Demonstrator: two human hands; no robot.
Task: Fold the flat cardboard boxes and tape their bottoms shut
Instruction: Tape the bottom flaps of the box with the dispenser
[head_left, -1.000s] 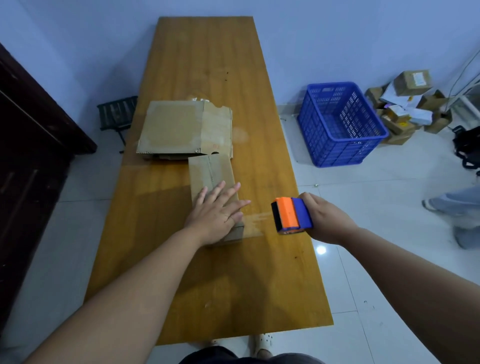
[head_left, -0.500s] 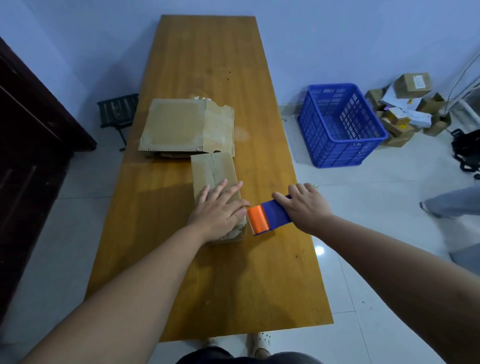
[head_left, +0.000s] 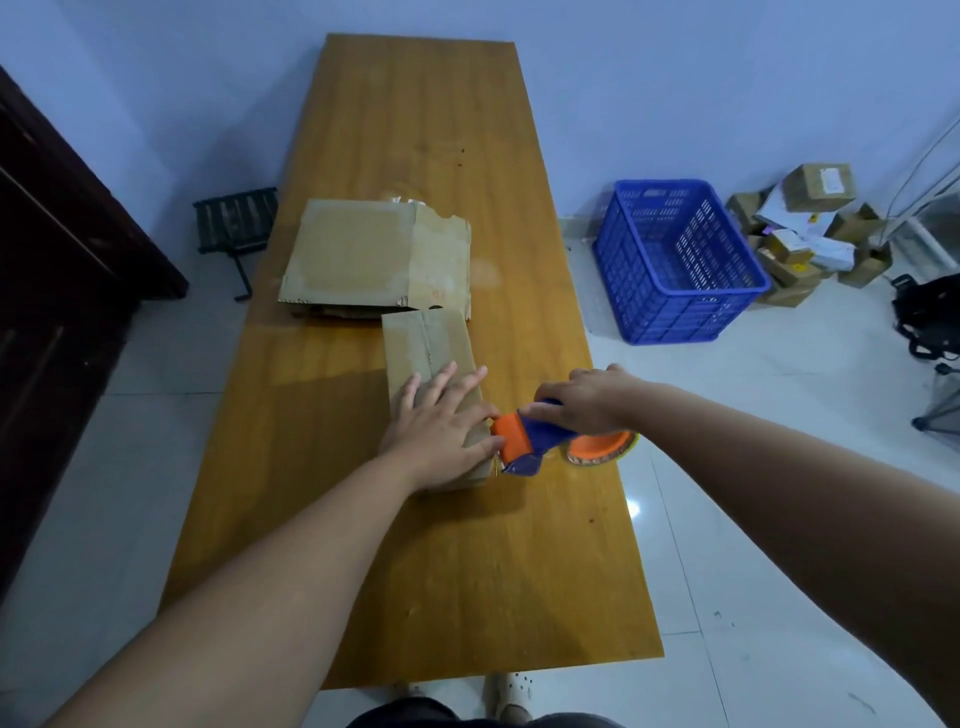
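A small folded cardboard box (head_left: 423, 345) lies on the long wooden table (head_left: 415, 130), its taped seam facing up. My left hand (head_left: 439, 426) presses flat on the box's near end, fingers spread. My right hand (head_left: 584, 397) grips an orange and blue tape dispenser (head_left: 540, 441), whose orange head touches the box's right near corner by my left thumb. The tape roll (head_left: 602, 447) sits under my right wrist. Behind the box lies a stack of flat cardboard boxes (head_left: 374, 260).
A blue plastic crate (head_left: 675, 260) stands on the floor right of the table. Several small boxes and papers (head_left: 810, 228) are heaped in the far right corner. A dark wooden cabinet (head_left: 52, 291) is at left, with a small black stool (head_left: 234, 221) beside the table.
My right hand brought the tape dispenser left and down until it touched the box's right near corner. My left hand stayed pressed on the box.
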